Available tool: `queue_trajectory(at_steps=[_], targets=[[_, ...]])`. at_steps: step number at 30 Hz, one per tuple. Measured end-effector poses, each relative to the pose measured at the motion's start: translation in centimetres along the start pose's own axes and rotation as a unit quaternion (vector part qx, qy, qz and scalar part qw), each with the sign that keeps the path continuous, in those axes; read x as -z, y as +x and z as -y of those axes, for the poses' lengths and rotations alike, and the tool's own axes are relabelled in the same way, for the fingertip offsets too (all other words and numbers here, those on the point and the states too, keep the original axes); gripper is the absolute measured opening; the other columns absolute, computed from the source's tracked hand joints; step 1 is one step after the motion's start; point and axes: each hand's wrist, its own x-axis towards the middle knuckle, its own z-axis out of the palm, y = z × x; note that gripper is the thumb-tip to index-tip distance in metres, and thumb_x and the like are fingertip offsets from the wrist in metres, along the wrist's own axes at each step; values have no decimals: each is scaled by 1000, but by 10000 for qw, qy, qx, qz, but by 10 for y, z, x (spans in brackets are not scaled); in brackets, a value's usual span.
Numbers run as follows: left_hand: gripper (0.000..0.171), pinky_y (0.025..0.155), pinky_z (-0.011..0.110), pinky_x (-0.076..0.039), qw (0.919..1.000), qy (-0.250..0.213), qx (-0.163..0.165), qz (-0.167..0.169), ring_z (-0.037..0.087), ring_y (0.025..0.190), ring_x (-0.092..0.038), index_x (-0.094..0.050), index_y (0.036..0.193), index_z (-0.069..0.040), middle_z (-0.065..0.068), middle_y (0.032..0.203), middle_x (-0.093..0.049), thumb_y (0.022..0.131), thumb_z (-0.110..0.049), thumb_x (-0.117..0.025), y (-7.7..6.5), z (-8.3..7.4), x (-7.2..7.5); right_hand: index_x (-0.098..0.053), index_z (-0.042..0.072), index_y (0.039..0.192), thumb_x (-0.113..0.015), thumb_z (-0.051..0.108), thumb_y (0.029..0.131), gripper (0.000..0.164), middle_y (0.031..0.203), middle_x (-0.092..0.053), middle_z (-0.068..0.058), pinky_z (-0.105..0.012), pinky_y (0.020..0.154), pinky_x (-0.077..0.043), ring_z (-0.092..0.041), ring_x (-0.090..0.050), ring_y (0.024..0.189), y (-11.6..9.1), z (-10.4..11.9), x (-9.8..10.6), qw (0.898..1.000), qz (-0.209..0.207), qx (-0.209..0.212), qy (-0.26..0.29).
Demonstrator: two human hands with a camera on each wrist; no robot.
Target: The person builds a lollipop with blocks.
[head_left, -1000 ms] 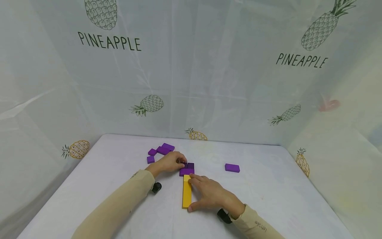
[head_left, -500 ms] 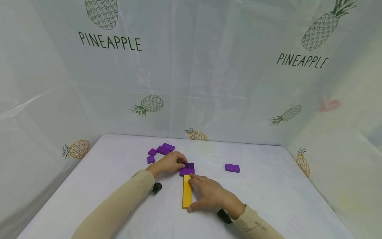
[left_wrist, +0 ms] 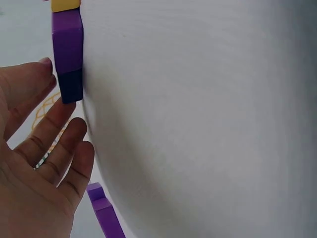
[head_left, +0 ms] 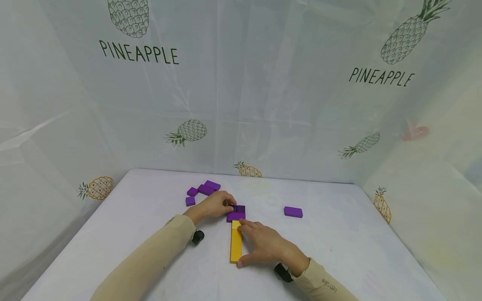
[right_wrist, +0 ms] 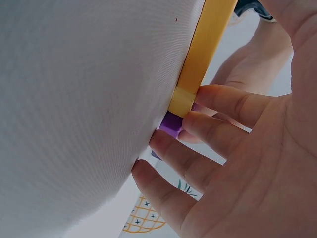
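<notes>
In the head view my left hand (head_left: 216, 204) bends over the left end of two dark purple blocks (head_left: 241, 208), thumb and index fingertip pinching the left one. A longer purple block (head_left: 236, 217) lies against their near side. Below it, a short yellow block (head_left: 236, 224) and a long yellow block (head_left: 235, 246) form a line toward me. My right hand (head_left: 265, 243) lies along their right side, thumb at the near end and index fingertip by the short one. In the right wrist view its fingers (right_wrist: 225, 101) are fairly straight, fingertips at the blocks' side.
Several loose purple blocks, among them a small one (head_left: 190, 201) and a long one (head_left: 206, 190), lie beyond my left wrist. Another purple block (head_left: 293, 212) sits alone at the right. A pineapple-printed white sheet (head_left: 263, 104) hangs behind the white table (head_left: 331, 259).
</notes>
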Motion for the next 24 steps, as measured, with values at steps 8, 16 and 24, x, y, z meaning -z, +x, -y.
queue_trajectory(at_steps=[8,16,24], targets=[[22,88,36,-48,9995,-9,206,-252,15,96,-55,-68,111,-18,-5,101,-62,89,-21,-68,-14,10,18,-46,17,139,-61,79,65,98,153,-31,-1,-47,101,-41,-27,-41,132,1,0,-1,10000,4,-10,-37],[27,94,41,-46,9979,-2,150,-634,25,105,-56,-67,113,-8,6,108,-62,88,-17,-69,-29,36,47,-45,18,141,-60,81,65,100,154,-30,1,-47,103,-40,-26,-39,134,1,0,-2,10000,51,-67,-43],[37,92,46,-46,9912,305,295,-1255,32,106,-53,-64,118,-8,12,112,-58,85,-25,-73,-30,56,61,-45,18,141,-62,79,65,99,154,-29,0,-48,103,-40,-27,-39,134,1,0,-2,9999,54,-93,-20]])
